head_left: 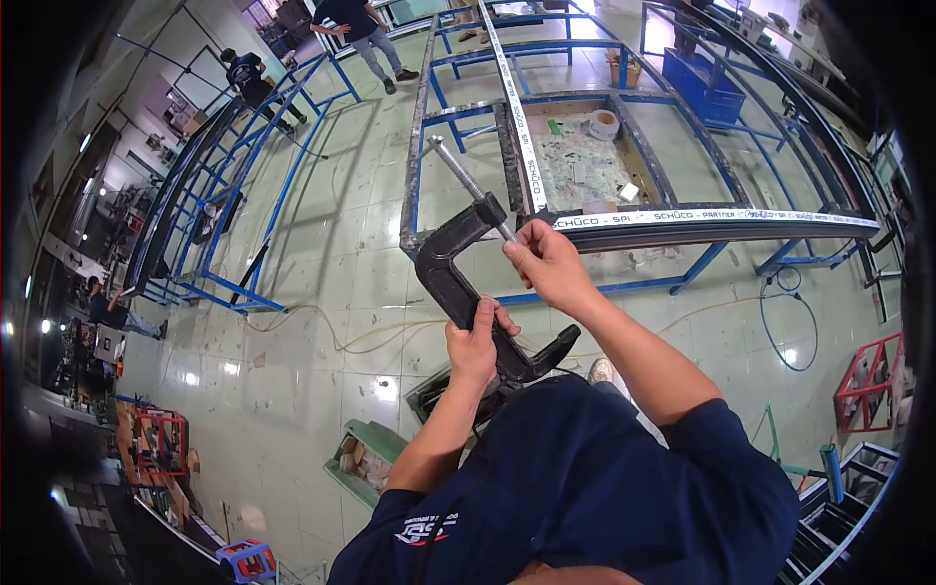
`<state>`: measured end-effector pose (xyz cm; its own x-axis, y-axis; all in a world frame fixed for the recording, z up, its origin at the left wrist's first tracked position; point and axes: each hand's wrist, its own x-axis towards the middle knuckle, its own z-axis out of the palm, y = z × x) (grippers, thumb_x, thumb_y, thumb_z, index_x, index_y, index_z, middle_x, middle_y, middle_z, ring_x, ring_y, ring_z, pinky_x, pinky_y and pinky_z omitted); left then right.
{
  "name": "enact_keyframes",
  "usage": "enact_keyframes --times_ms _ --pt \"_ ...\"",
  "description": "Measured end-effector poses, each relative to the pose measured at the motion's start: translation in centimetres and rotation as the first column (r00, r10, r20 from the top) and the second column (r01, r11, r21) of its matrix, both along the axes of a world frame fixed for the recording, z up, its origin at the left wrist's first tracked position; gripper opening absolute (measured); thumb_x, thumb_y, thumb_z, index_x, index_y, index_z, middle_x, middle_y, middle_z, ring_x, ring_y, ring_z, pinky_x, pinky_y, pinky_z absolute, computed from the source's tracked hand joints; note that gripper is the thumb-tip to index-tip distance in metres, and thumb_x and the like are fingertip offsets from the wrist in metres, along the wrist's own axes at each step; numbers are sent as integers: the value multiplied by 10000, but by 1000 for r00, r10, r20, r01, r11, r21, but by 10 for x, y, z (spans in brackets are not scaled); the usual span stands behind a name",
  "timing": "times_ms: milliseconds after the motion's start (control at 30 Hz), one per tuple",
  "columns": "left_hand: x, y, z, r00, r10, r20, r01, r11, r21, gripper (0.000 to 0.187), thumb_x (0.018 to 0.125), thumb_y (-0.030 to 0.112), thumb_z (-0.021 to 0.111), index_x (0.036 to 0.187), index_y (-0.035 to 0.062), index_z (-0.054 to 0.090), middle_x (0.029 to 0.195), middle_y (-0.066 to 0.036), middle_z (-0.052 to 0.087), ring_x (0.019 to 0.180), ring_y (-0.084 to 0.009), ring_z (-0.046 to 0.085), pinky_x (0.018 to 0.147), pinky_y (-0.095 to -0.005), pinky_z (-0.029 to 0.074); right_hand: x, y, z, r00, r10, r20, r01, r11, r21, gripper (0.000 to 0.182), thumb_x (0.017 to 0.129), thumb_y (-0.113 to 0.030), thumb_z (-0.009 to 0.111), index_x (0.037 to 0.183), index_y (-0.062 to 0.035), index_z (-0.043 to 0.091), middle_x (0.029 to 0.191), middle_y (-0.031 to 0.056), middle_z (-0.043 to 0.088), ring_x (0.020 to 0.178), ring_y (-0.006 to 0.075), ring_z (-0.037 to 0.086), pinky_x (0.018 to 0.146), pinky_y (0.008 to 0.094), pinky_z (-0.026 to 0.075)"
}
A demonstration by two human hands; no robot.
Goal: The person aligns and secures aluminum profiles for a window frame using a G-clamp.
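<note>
Black C-clamp (pixel 444 278) held at its frame by the left hand (pixel 475 341), its screw pinched by the right hand (pixel 544 261) | beyond the hands, blue-legged frame desk (pixel 648 216) bearing labelled profiles (pixel 682 220) | glossy tiled floor (pixel 322 390) below | people (pixel 363 34) farther off

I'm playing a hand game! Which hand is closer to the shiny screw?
Right. The right hand touches the lower end of the screw; the left hand grips the black clamp frame.
</note>
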<state>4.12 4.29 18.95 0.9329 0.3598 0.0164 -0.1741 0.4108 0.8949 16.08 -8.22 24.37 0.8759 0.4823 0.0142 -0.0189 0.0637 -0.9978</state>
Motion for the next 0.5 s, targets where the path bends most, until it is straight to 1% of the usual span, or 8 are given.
enact_keyframes --times_ms 33,67,167,200,300,333,467,500 --pt "0 0 0 1000 5 -5 -5 1000 -15 275 1067 266 592 982 4 595 769 -74 604 676 -192 622 659 -349 545 3 -1 -1 1000 29 -11 -29 1000 8 247 1068 -260 573 982 -29 563 730 18 569 625 109 530 580 275 467" --pt "0 -1 1 1000 4 -5 -4 1000 -14 275 1067 266 592 982 4 595 769 -74 604 676 -192 622 659 -349 545 9 -5 0 978 157 -136 -147 986 84 270 1077 -287 554 979 -35 562 734 18 568 632 111 534 580 282 469" --pt "1 -1 2 999 4 -35 -6 998 -58 275 1067 263 591 982 2 596 769 -75 607 676 -192 622 659 -352 546 8 -6 6 969 132 -207 -100 983 157 268 1069 -294 570 978 -42 565 734 15 566 634 108 536 576 282 464" --pt "1 -1 0 1000 4 -7 -4 999 -43 273 1067 261 591 982 2 597 768 -76 608 676 -192 622 657 -354 546 6 -2 -1 996 54 -71 -48 995 84 291 1069 -315 569 986 -37 583 737 19 579 638 112 547 590 284 469" --pt "1 -2 -3 1000 0 19 0 1000 -12 268 1067 259 592 985 4 597 767 -75 608 677 -192 622 653 -356 546 8 -2 -9 998 52 -39 -50 998 46 318 1068 -336 569 994 -28 591 749 21 583 658 109 555 607 283 477" --pt "2 -1 -3 1000 -1 23 1 1000 7 264 1067 258 592 988 6 597 766 -74 608 677 -191 622 651 -356 546 10 -6 -4 980 141 -137 -128 986 104 312 1065 -329 575 964 -33 579 762 20 586 662 104 554 602 280 474" --pt "1 -1 0 1000 -11 -13 10 1000 -29 259 1066 257 594 994 8 597 768 -71 608 677 -189 621 656 -356 550 5 -6 1 975 115 -190 -78 978 192 295 1059 -315 589 953 -40 575 759 21 588 662 106 552 608 280 476" --pt "1 -2 -1 1000 -7 -13 7 999 -37 258 1065 258 596 998 9 596 769 -70 608 675 -187 621 660 -357 553 3 -5 1 999 30 -32 -28 998 55 300 1064 -319 579 952 -40 577 761 20 591 669 107 556 625 283 480"
